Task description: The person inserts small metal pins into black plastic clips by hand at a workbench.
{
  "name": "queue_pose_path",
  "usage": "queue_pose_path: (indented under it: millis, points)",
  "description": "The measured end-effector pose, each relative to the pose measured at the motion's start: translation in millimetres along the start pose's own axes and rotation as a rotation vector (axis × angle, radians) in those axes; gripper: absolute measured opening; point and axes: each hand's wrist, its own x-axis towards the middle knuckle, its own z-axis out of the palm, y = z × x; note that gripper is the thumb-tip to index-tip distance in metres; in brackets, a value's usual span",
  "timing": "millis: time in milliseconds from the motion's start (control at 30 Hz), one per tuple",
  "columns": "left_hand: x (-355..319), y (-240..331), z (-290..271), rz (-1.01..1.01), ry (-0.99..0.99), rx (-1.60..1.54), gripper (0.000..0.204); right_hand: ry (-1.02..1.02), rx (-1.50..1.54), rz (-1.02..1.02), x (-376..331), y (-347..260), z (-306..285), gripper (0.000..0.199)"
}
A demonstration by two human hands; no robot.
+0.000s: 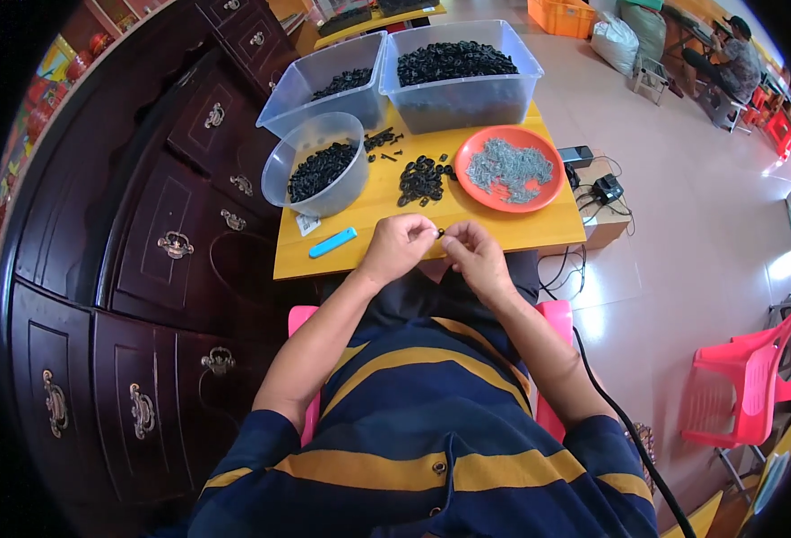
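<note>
My left hand (399, 246) and my right hand (478, 258) meet at the near edge of the yellow table (386, 235). Fingertips of both hands are pinched on a small black part (440, 233), too small to name more exactly. Just beyond them lies a loose pile of small black ring-like parts (423, 179). An orange-red plate (509, 209) heaped with thin silvery metal pieces (508, 167) stands to the right of the pile. Left of my left hand lies a light-blue flat-handled tool (332, 242); its kind is unclear.
A round translucent tub (352, 193) of black parts stands at the left. Two clear bins (324, 99) (467, 106) with more black parts stand behind. Dark drawers (167, 215) border the left side. A pink chair (736, 386) is at right; a person (734, 63) sits far off.
</note>
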Motion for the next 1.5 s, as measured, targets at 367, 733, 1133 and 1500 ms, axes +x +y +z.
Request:
queue_pose_path:
  millis: [367, 733, 1133, 1500]
  points:
    - [29, -14, -4, -0.005, 0.027, -0.038, 0.013, 0.039, 0.268, 0.093, -1, -15, -3, 0.015]
    - [58, -27, 15, 0.003, 0.092, 0.414, 0.015, 0.004, 0.269, 0.095, -3, -17, -6, 0.010]
    - [66, -26, 14, 0.171, 0.034, 0.750, 0.012, -0.083, 0.243, 0.045, 1, -9, -6, 0.011]
    - [-2, 20, -11, 0.176, 0.007, 0.145, 0.006, -0.006, 0.203, 0.028, -1, -11, -4, 0.014]
